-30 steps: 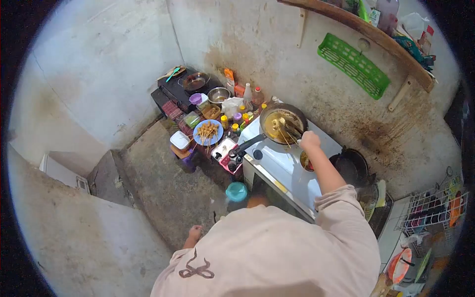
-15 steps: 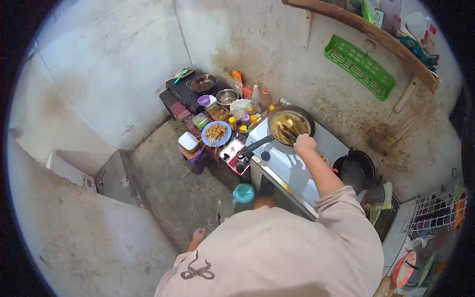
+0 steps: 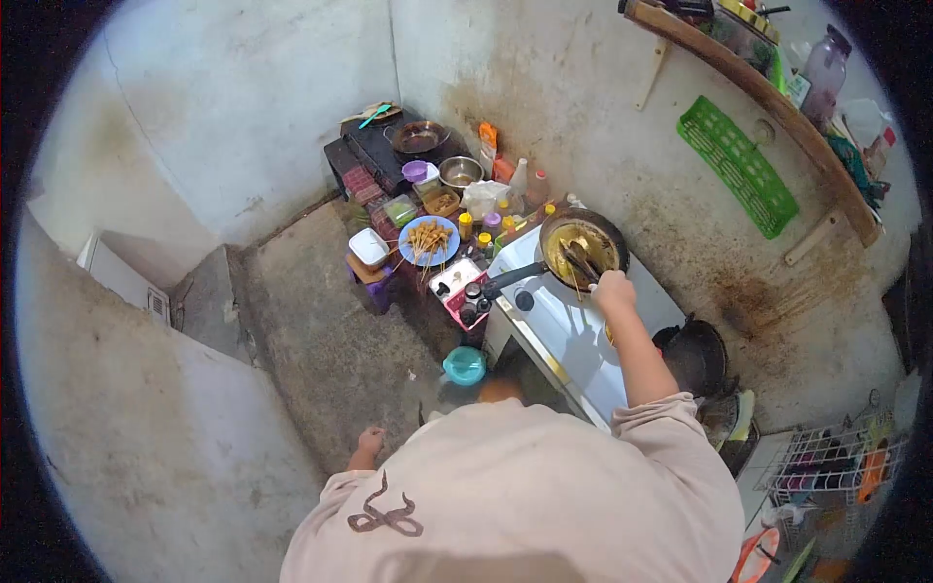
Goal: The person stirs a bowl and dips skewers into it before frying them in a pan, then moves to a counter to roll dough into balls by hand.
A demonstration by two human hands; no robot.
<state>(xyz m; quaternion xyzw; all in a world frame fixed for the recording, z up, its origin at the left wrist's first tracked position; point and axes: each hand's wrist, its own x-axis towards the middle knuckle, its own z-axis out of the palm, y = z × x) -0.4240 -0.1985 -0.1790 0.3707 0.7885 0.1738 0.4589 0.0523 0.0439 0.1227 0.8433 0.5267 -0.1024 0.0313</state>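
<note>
A frying pan (image 3: 612, 233) with yellowish oil and pieces of food sits on the white stove top (image 3: 569, 335). My right hand (image 3: 613, 290) is closed around dark tongs (image 3: 581, 260), whose tips reach into the oil among the food. A thin stick shows at the pan's near edge. The pan's black handle (image 3: 513, 279) points left, and nobody holds it. My left hand (image 3: 370, 439) hangs low by my left side, over the floor. Its fingers look curled in, with nothing visible in them.
Left of the stove are a blue plate (image 3: 449, 250) of skewered food, sauce bottles (image 3: 465, 225), a steel bowl (image 3: 461, 160) and a white-lidded box (image 3: 368, 247). A black wok (image 3: 696, 358) stands right of the stove. A teal container (image 3: 465, 366) is low in front. A wooden shelf (image 3: 758, 87) juts from the wall.
The view has shifted, so the stove and wall sit differently in frame. My right hand still grips the tongs in the pan, their tips moved slightly among the food. My left hand stays low.
</note>
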